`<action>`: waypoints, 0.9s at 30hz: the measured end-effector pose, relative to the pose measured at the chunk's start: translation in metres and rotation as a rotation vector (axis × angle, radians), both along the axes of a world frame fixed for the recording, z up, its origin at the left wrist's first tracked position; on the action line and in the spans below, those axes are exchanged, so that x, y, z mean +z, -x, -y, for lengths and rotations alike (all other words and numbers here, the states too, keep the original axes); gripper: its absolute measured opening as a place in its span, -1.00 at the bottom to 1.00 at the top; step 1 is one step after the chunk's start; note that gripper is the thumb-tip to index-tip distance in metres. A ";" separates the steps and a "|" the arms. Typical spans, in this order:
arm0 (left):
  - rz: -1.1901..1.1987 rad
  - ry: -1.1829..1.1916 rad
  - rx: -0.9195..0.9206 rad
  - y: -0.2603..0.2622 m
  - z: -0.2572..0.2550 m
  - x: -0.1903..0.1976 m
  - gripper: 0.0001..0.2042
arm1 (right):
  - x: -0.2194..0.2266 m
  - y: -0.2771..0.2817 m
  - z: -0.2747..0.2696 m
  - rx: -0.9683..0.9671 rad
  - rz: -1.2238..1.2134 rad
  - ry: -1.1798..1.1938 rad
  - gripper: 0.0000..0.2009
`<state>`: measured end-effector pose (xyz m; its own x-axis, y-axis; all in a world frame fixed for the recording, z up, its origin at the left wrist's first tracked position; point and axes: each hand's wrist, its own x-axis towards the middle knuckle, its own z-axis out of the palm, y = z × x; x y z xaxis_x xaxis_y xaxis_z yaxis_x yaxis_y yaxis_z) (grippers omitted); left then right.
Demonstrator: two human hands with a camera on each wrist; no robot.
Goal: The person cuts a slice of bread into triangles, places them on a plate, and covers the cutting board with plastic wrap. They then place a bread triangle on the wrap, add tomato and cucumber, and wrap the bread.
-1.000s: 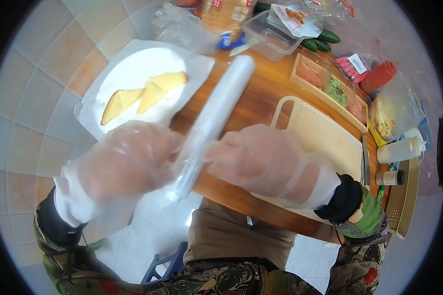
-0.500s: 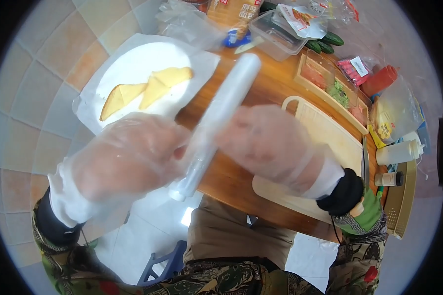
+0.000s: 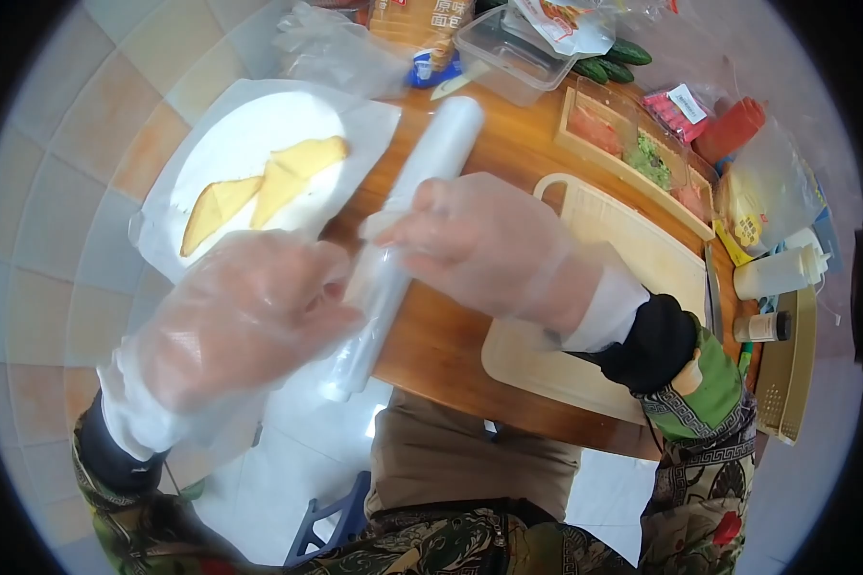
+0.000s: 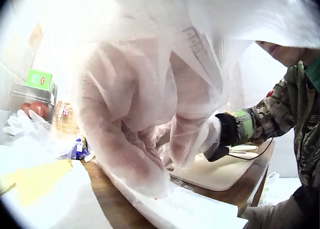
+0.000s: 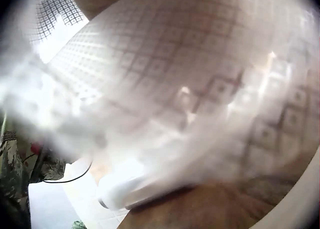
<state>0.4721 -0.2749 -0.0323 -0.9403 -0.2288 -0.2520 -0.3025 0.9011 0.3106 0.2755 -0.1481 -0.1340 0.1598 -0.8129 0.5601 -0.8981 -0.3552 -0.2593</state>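
A roll of clear plastic film point(image 3: 431, 153) lies slanted across the wooden table, its lower end over the front edge. Both hands wear clear plastic gloves. On the roll's left side, the left hand point(image 3: 254, 321) pinches film with curled fingers and thumb; in the left wrist view its fingers point(image 4: 135, 164) bend down onto the roll. From the right, the right hand point(image 3: 494, 249) reaches over the roll's middle, fingertips pinching film at its surface. In the right wrist view the glove point(image 5: 200, 79) hides the fingers, with the roll's end point(image 5: 117, 191) below.
Folded yellow slices point(image 3: 297, 168) lie on white paper point(image 3: 379, 120) at the left. A cutting board point(image 3: 633, 259) is at the right, beyond it a wooden tray point(image 3: 633, 187) of fillings, bottles point(image 3: 772, 273) and a knife. Bread point(image 3: 417, 29), a clear box point(image 3: 508, 48) and cucumbers point(image 3: 628, 53) stand behind.
The right hand has moved up and left, its fingertips now over the roll. The left hand stays beside the roll, with its fingers slightly lower. The head view has shifted slightly.
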 end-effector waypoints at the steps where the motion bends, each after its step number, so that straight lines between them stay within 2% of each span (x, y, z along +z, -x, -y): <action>1: -0.015 0.010 -0.019 0.000 0.000 -0.001 -0.78 | -0.002 0.000 0.002 0.007 0.052 0.010 -0.82; 5: 0.005 0.028 -0.015 0.003 0.000 -0.001 -0.77 | -0.005 0.001 0.007 0.039 0.198 -0.015 -0.84; 12: 0.132 0.068 0.063 0.008 -0.007 0.005 -0.77 | 0.000 -0.002 0.010 0.015 0.234 -0.050 -0.85; 18: 0.096 0.063 0.061 0.007 -0.009 0.002 -0.74 | 0.002 0.001 0.010 0.007 0.213 0.006 -0.88; 20: 0.085 0.074 0.133 0.009 -0.011 0.003 -0.67 | 0.006 0.001 0.009 -0.052 0.259 0.061 -0.90; 24: 0.107 0.115 0.156 0.018 -0.017 -0.002 -0.60 | 0.012 0.008 0.004 -0.081 0.296 0.056 -0.90; 27: -0.015 0.220 0.123 0.020 -0.022 -0.012 -0.54 | 0.014 0.012 0.000 -0.132 0.232 0.054 -0.90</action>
